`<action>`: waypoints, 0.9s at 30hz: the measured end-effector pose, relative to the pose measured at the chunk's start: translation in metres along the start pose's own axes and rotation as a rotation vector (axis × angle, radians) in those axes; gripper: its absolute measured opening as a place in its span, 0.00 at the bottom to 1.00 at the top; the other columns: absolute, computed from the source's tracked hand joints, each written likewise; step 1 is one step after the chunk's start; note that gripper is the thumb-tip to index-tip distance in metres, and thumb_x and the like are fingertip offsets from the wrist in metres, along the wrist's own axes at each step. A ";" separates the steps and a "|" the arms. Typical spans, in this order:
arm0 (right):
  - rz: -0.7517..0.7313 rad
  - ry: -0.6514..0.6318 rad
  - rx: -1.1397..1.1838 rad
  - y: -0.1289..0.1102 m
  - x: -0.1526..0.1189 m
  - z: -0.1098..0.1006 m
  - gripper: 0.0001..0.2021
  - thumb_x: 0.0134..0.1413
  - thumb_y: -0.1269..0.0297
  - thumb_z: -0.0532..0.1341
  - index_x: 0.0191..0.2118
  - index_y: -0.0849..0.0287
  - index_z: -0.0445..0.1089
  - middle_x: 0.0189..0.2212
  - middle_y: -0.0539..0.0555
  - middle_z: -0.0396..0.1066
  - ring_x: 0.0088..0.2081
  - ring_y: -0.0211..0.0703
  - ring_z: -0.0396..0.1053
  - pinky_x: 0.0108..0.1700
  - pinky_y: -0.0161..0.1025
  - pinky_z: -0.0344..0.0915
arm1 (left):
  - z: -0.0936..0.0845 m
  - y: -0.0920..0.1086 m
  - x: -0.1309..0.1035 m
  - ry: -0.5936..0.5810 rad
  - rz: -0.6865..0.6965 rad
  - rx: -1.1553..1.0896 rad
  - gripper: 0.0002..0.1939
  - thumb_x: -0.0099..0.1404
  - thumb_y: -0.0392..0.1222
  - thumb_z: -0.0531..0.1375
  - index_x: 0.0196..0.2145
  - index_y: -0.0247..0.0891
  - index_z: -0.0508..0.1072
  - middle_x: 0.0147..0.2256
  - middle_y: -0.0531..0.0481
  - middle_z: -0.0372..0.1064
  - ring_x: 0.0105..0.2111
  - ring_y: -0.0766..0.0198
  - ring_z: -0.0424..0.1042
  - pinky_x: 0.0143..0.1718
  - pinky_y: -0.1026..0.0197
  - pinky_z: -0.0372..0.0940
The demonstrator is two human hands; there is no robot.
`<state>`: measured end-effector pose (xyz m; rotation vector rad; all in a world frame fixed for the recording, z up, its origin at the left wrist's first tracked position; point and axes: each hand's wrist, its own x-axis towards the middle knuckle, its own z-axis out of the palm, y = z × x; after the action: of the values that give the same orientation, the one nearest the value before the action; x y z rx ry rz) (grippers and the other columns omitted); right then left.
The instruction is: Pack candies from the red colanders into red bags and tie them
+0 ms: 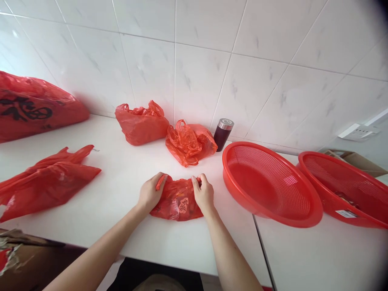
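Observation:
In the middle of the white tabletop [121,186], near its front, a red plastic bag [172,190] lies between my hands. A packet with dark printing on a pale patch shows through its thin film. My left hand [151,192] is closed on the bag's upper left corner, where a bunched bit of film sticks out by the thumb. At the upper right corner, my right hand [204,195] grips the film with the thumb on top. What else the bag holds cannot be made out.
Behind stand two crumpled red bags [142,125] and a dark tumbler [223,135]. A red colander [263,182] and a second one [342,186] sit at right. More red bags [51,173] lie at left. A torn cardboard box [33,262] is below the front edge.

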<state>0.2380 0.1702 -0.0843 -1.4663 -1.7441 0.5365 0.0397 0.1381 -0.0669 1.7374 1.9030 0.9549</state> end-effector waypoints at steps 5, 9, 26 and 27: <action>-0.015 0.103 0.107 -0.011 0.000 -0.012 0.17 0.68 0.51 0.44 0.28 0.53 0.48 0.20 0.43 0.54 0.22 0.36 0.55 0.28 0.33 0.55 | -0.026 -0.003 -0.014 0.076 -0.095 -0.262 0.20 0.70 0.55 0.46 0.27 0.41 0.63 0.26 0.54 0.64 0.27 0.63 0.65 0.30 0.63 0.64; -0.068 0.250 0.292 -0.022 -0.005 -0.016 0.16 0.67 0.53 0.48 0.29 0.54 0.49 0.20 0.44 0.53 0.22 0.36 0.59 0.27 0.33 0.56 | -0.042 -0.010 -0.035 0.074 -0.162 -0.489 0.21 0.68 0.58 0.49 0.27 0.40 0.65 0.28 0.53 0.64 0.31 0.62 0.69 0.34 0.60 0.71; -0.545 0.218 0.414 -0.038 -0.022 -0.033 0.04 0.64 0.67 0.57 0.39 0.55 0.69 0.33 0.50 0.76 0.33 0.37 0.75 0.36 0.35 0.71 | -0.056 0.059 -0.033 0.116 0.368 0.178 0.11 0.67 0.45 0.56 0.46 0.46 0.73 0.52 0.45 0.68 0.53 0.52 0.66 0.53 0.50 0.63; -0.528 0.230 0.421 -0.039 -0.023 -0.034 0.04 0.64 0.66 0.57 0.39 0.54 0.69 0.33 0.50 0.76 0.34 0.37 0.75 0.37 0.35 0.71 | -0.051 0.064 -0.029 -0.033 0.370 0.207 0.10 0.66 0.44 0.56 0.44 0.45 0.74 0.49 0.45 0.71 0.50 0.53 0.68 0.51 0.52 0.63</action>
<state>0.2405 0.1337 -0.0416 -0.7064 -1.6229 0.4003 0.0546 0.0979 0.0096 2.2675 1.7441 0.8664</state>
